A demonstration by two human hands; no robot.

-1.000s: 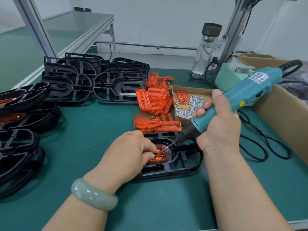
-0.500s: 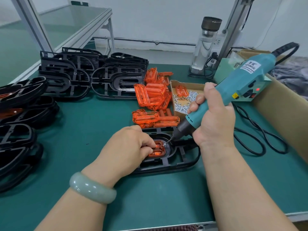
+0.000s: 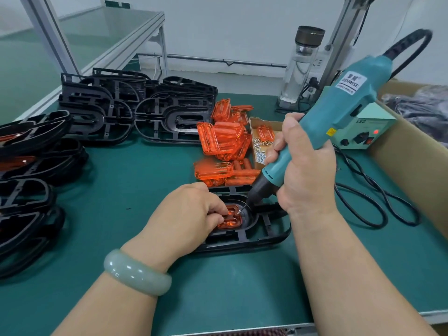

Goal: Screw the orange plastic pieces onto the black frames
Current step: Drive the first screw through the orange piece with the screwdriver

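The black frame [image 3: 266, 236] being worked on lies flat on the green bench [image 3: 121, 190], right in front of the person. An orange piece [image 3: 230, 220] sits in its oval recess. The left hand [image 3: 191, 214], a pale green bangle [image 3: 135, 272] on its wrist, is curled over the frame's near-left part and pinches that piece with its fingertips. The right hand [image 3: 305, 170] is wrapped round a teal electric screwdriver [image 3: 339, 112], tilted back to the right of the frame, with its bit touching the orange piece's far edge.

Just behind the frame is a loose heap of orange pieces [image 3: 223, 141]. Beside the heap, behind and slightly right of the frame, is a small cardboard tray [image 3: 261, 120] holding a scatter of silver screws [image 3: 260, 154] and one stray orange part [image 3: 266, 133].

Well to the right of the frame stands a big cardboard box [image 3: 400, 166] with a dark bundle [image 3: 426, 105] inside (what it is, I can't make out). Between that box and the tray sits a teal power unit [image 3: 363, 134] with a red light glowing.

Far behind the frame to the left are piles of bare frames [image 3: 121, 110]. Further left is a stack of frames [image 3: 29, 141] showing orange inside. Far behind on the right stands a clear bottle [image 3: 300, 66] with a dark lid.
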